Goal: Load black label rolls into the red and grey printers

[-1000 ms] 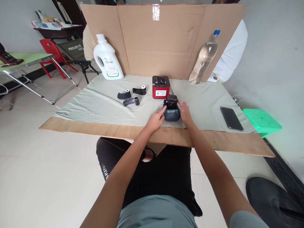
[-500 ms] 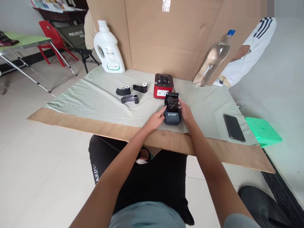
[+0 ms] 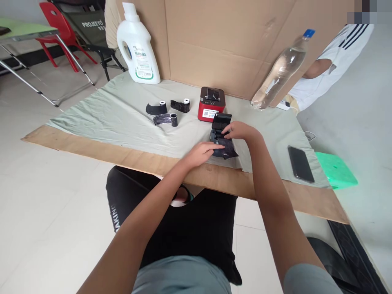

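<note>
A small dark grey printer (image 3: 218,141) sits near the front of the grey-green cloth (image 3: 122,118), its lid (image 3: 221,119) tipped open. A dark strip of paper (image 3: 227,148) lies out over its front. My left hand (image 3: 200,153) rests against the printer's left side, fingers curled, fingertips touching the paper strip. My right hand (image 3: 240,130) reaches over the open compartment with fingers pinched at the lid's edge. A red printer (image 3: 211,105) stands just behind.
Three dark paper rolls (image 3: 167,112) lie left of the red printer. A white detergent bottle (image 3: 137,47) and a clear water bottle (image 3: 280,71) lean on a cardboard screen (image 3: 232,41). A phone (image 3: 300,163) lies right. Another person in white (image 3: 333,57) sits behind.
The dark paper that stood up in the open printer now lies forward over its front. My right hand moved up over the compartment. The camera tilted downward.
</note>
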Tool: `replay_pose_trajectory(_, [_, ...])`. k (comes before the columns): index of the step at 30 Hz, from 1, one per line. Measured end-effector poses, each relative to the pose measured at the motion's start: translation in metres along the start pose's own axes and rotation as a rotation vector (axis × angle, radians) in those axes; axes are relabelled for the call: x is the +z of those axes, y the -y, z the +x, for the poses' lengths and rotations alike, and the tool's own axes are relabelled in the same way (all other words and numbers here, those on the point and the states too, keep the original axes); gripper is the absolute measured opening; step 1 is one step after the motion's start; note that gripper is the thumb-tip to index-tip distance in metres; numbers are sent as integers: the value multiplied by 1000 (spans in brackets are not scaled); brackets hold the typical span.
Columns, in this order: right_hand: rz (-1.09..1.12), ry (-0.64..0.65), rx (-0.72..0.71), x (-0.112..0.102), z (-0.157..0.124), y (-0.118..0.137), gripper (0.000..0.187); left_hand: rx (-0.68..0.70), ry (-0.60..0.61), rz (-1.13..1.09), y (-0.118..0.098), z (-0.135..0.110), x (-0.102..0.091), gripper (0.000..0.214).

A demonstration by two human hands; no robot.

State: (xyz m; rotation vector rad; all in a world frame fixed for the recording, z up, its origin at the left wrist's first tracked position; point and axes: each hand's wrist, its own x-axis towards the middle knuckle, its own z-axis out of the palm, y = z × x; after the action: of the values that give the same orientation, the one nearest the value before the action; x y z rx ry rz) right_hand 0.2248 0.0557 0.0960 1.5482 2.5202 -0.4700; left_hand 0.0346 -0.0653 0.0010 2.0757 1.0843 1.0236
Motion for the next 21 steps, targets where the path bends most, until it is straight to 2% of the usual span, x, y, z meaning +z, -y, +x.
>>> replay_pose_trajectory(2, [-96, 116, 62, -9, 4, 16, 42, 9, -3, -22, 1, -1, 1, 55])
replay_pose_trajectory(6, [-219, 123, 131, -21, 0, 39, 40, 25, -100, -111, 4, -2, 3, 53])
replay_pose_trajectory(10, [-229, 10, 80, -34, -17, 44, 23, 9, -396, -214, 9, 2, 1, 44])
replay_pose_trajectory(13, [-173, -41, 31, -39, -25, 42, 23, -66, -573, -283, 15, 8, -4, 32])
replay_pose_trajectory(17, [-110, -12, 46, -32, -17, 38, 32, -180, -602, -360, 19, 8, -6, 24])
replay_pose_trajectory(21, [-98, 71, 61, -22, -4, 34, 35, -180, -596, -371, 16, 4, -6, 22])
